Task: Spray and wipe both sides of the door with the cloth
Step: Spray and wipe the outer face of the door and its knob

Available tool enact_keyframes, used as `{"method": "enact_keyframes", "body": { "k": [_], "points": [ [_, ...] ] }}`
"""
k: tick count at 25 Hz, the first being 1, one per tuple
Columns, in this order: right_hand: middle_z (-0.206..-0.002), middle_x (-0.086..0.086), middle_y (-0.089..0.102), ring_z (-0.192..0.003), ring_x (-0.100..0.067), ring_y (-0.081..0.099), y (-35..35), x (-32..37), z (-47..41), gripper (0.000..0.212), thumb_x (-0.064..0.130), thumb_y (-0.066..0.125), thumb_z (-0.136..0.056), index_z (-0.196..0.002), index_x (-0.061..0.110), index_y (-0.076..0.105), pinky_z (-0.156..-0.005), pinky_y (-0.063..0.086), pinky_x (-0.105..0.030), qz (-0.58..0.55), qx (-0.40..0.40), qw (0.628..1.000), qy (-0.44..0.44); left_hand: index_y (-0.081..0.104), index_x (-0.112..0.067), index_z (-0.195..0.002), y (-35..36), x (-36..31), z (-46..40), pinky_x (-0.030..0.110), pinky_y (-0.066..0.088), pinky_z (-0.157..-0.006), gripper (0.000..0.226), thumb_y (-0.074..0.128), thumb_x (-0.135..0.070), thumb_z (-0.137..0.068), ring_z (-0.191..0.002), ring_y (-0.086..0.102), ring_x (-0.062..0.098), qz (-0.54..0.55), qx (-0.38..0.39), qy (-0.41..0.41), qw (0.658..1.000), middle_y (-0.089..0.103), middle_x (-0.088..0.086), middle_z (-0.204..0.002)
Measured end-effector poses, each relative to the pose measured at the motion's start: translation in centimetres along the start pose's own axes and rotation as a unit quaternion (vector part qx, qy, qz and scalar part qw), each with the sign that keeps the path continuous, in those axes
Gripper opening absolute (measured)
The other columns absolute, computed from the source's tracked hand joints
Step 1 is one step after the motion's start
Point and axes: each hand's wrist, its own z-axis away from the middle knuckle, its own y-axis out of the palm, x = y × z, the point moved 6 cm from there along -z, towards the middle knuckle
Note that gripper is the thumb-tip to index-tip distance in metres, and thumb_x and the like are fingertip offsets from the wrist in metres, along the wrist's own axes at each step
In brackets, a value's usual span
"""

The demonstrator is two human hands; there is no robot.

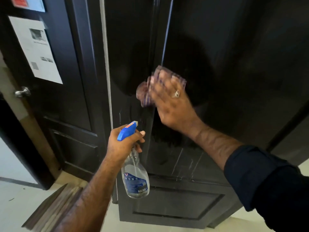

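A tall dark panelled door [225,67] fills most of the view in front of me. My right hand [172,104] presses a purple checked cloth [145,91] flat against its upper panel, fingers spread; the hand and cloth are blurred by motion. Wet streaks run down the panel below the hand. My left hand [123,144] grips the neck of a clear spray bottle [135,178] with a blue trigger head, held upright below and left of the cloth, nozzle facing the door.
To the left stands another dark door [70,91] with a silver knob [22,92] and a white paper notice [36,49] taped on it. A striped mat [55,210] lies on the pale tiled floor at the lower left.
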Motion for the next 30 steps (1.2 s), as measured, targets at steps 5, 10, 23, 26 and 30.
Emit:
{"method": "enact_keyframes", "body": {
  "k": [5, 10, 23, 26, 30],
  "points": [
    [-0.170, -0.012, 0.039, -0.165, -0.037, 0.016, 5.4, 6.9, 9.2, 0.064, 0.026, 0.058, -0.096, -0.158, 0.013, 0.050, -0.134, 0.013, -0.055, -0.014, 0.197, 0.940, -0.278, 0.068, 0.005, -0.079, -1.9, -0.2, 1.0, 0.035, 0.057, -0.052, 0.021, 0.079, -0.009, -0.090, -0.056, 0.063, 0.038, 0.012, -0.017, -0.004, 1.000, 0.071, 0.027, -0.076],
    [-0.170, -0.006, 0.042, -0.164, -0.033, 0.024, -0.6, -1.7, -0.8, 0.057, 0.028, 0.050, -0.099, -0.156, 0.018, 0.054, -0.131, 0.022, -0.053, 0.000, 0.047, 0.991, -0.128, 0.067, 0.003, -0.075, -2.2, 0.4, 0.9, 0.032, 0.054, -0.051, 0.024, 0.081, -0.011, -0.089, -0.054, 0.062, 0.035, 0.000, -0.028, -0.019, 0.999, 0.071, 0.028, -0.077],
    [-0.172, -0.019, 0.030, -0.161, -0.038, 0.026, -1.5, 1.0, -1.9, 0.037, 0.022, 0.056, -0.092, -0.126, 0.015, 0.069, -0.128, 0.017, -0.061, -0.007, 0.023, 0.998, -0.060, 0.066, 0.005, -0.081, 1.3, -0.5, 0.2, 0.040, 0.058, -0.056, 0.021, 0.078, -0.009, -0.091, -0.056, 0.062, 0.038, -0.018, -0.001, 0.000, 1.000, 0.071, 0.023, -0.076],
    [-0.152, -0.018, 0.051, -0.144, -0.037, 0.036, -3.8, -4.0, -6.0, 0.038, 0.021, 0.057, -0.093, -0.129, 0.012, 0.066, -0.124, 0.024, -0.057, 0.009, -0.056, 0.998, 0.038, 0.065, 0.007, -0.079, 1.6, -1.7, 0.0, 0.044, 0.058, -0.057, 0.023, 0.077, -0.009, -0.091, -0.055, 0.062, 0.039, -0.014, -0.017, 0.011, 1.000, 0.070, 0.026, -0.078],
    [-0.153, -0.022, 0.052, -0.144, -0.041, 0.044, 0.8, 1.0, 0.4, 0.049, 0.015, 0.054, -0.099, -0.146, 0.001, 0.058, -0.126, 0.027, -0.055, -0.029, -0.050, 0.998, -0.012, 0.066, 0.007, -0.081, 1.0, -2.6, 0.4, 0.044, 0.058, -0.057, 0.021, 0.077, -0.007, -0.091, -0.056, 0.062, 0.038, -0.021, -0.060, 0.019, 0.998, 0.070, 0.027, -0.077]
  ]
}}
